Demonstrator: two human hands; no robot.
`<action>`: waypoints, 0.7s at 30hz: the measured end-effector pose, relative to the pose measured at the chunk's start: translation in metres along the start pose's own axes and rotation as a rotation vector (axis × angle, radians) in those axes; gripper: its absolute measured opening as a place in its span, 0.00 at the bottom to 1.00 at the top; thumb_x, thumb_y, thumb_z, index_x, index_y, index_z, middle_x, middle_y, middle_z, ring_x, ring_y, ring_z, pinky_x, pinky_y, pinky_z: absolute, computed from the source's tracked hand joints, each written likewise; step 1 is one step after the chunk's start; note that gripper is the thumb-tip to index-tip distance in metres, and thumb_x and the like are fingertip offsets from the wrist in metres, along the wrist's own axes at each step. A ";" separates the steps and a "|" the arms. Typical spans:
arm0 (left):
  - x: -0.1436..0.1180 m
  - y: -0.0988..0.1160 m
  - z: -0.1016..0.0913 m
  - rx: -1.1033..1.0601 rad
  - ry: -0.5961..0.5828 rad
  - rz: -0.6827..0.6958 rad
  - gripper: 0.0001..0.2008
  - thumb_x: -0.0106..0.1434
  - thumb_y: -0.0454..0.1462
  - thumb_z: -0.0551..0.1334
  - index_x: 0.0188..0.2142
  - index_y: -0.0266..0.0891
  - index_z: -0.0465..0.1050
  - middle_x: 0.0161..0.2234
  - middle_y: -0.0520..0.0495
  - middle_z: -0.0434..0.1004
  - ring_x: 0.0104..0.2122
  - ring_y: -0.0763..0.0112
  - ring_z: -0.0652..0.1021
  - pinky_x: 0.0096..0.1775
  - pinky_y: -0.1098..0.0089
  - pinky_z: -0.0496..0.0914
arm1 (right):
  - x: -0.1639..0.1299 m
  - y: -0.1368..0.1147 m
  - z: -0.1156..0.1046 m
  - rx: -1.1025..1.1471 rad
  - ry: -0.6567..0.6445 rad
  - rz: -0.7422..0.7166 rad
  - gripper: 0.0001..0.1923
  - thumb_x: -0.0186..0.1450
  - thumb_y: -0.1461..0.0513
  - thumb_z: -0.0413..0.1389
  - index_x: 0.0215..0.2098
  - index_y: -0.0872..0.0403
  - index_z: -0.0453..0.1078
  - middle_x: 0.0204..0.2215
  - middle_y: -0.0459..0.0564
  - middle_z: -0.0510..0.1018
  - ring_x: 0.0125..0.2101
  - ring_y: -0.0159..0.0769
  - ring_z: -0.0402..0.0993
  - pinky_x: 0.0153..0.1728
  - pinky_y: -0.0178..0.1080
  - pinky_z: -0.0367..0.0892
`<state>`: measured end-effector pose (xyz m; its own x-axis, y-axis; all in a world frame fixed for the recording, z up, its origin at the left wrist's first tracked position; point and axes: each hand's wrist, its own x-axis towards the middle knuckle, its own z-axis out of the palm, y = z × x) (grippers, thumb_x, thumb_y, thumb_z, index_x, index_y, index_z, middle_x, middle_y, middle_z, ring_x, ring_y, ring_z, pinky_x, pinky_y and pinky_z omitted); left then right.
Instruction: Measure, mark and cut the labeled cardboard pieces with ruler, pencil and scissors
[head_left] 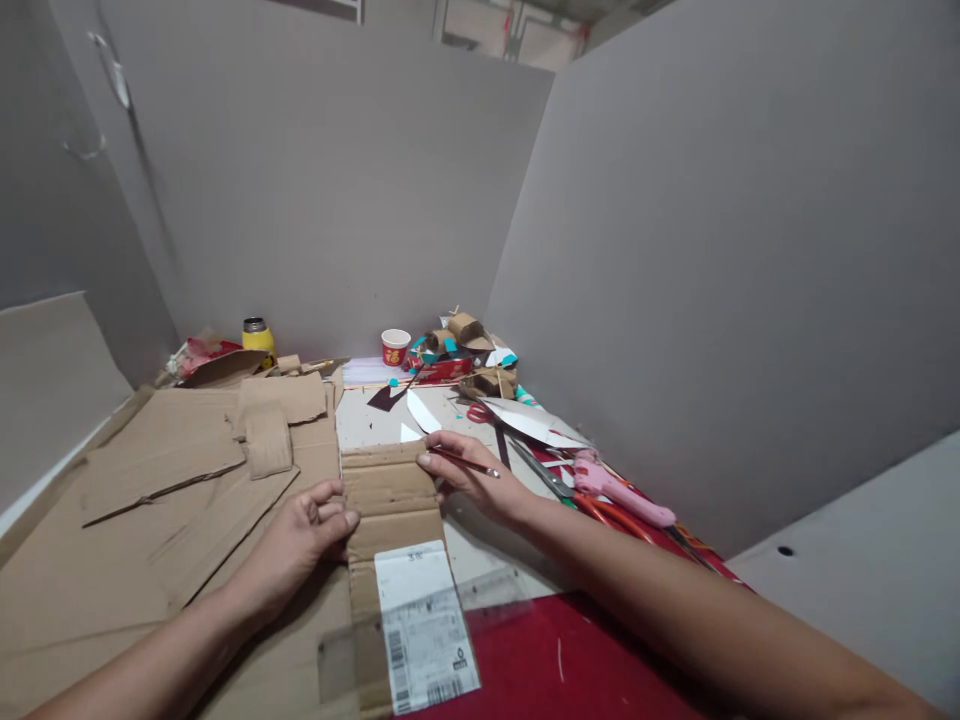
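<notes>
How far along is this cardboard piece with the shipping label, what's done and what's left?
Done: cut scraps and small rolled cardboard shapes lie at the back of the table. In hand: the left hand steadies the cardboard strip with the shipping label, and the right hand holds a pencil at its edge. Left: no pencil line shows on the strip; scissors and glue gun lie unused.

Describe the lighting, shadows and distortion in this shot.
Head view: dim, even indoor light with no glare; soft shadows lie under the left hand and the right hand, which holds a pencil at the cardboard strip. The wide lens bends the grey partition walls and stretches both forearms at the frame's edge; focus stays fair throughout.
</notes>
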<state>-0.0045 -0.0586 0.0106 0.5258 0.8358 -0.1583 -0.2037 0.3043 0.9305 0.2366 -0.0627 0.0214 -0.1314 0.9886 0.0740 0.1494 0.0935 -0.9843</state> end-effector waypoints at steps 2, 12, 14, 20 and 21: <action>0.000 -0.001 -0.002 -0.005 0.031 0.012 0.18 0.52 0.37 0.75 0.40 0.38 0.72 0.24 0.54 0.76 0.24 0.74 0.76 0.29 0.75 0.69 | -0.007 -0.003 -0.007 -0.058 -0.017 -0.007 0.20 0.62 0.48 0.60 0.40 0.55 0.68 0.28 0.47 0.73 0.26 0.33 0.70 0.28 0.38 0.70; 0.001 0.001 -0.005 -0.004 0.154 0.058 0.19 0.53 0.38 0.74 0.42 0.40 0.72 0.21 0.60 0.72 0.20 0.78 0.71 0.24 0.79 0.64 | -0.113 0.012 -0.020 -0.771 -0.191 -0.203 0.38 0.59 0.48 0.65 0.60 0.58 0.64 0.54 0.68 0.73 0.53 0.56 0.71 0.54 0.54 0.66; 0.002 0.001 -0.004 -0.002 0.162 0.067 0.19 0.52 0.38 0.74 0.41 0.40 0.72 0.21 0.60 0.72 0.19 0.79 0.69 0.23 0.80 0.63 | -0.127 0.012 -0.015 -0.782 -0.237 -0.273 0.40 0.56 0.48 0.67 0.60 0.59 0.65 0.52 0.68 0.75 0.52 0.56 0.72 0.53 0.53 0.68; 0.001 0.000 -0.005 0.005 0.186 0.075 0.19 0.53 0.38 0.74 0.41 0.39 0.70 0.27 0.54 0.76 0.25 0.74 0.76 0.28 0.76 0.69 | -0.140 0.004 -0.006 -0.764 -0.341 -0.352 0.28 0.62 0.54 0.62 0.59 0.52 0.67 0.45 0.62 0.79 0.44 0.51 0.75 0.48 0.49 0.70; 0.000 0.000 -0.005 0.004 0.192 0.076 0.19 0.53 0.38 0.74 0.41 0.39 0.70 0.27 0.54 0.76 0.25 0.74 0.76 0.28 0.76 0.69 | -0.140 0.003 -0.005 -0.771 -0.343 -0.349 0.25 0.63 0.55 0.61 0.57 0.51 0.68 0.43 0.61 0.80 0.43 0.51 0.76 0.47 0.48 0.71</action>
<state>-0.0087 -0.0558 0.0086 0.3418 0.9282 -0.1469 -0.2333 0.2352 0.9435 0.2602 -0.2004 0.0087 -0.5577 0.8114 0.1748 0.6435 0.5557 -0.5264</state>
